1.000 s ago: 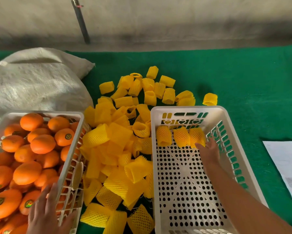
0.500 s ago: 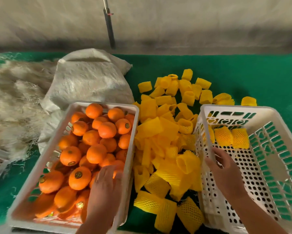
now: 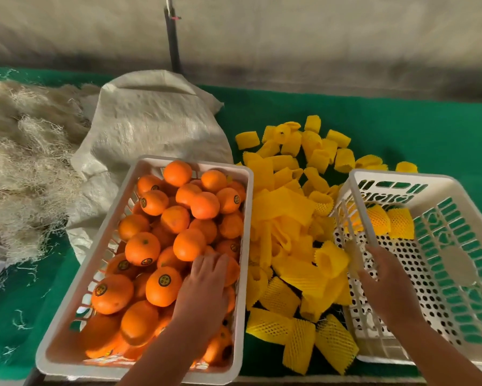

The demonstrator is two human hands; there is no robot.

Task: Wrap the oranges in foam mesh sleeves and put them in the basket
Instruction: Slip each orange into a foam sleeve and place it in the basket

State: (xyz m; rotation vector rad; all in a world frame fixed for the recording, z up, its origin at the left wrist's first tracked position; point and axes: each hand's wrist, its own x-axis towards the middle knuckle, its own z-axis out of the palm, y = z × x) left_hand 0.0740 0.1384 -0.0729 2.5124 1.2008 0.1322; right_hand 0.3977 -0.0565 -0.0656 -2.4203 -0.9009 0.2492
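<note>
Left hand (image 3: 203, 285) now atop oranges (image 3: 178, 235)

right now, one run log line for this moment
step: picking orange | left hand: on bare oranges in left white plastic basket | right hand: over right white basket's near-left rim, empty

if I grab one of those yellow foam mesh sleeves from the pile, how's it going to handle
Probably very light and floppy: the foam mesh sleeves lie crumpled and flattened in a loose pile. Likely to squash under the fingers, since the open netting looks soft. Unlikely to roll; neighbours may snag and lift along.
</note>
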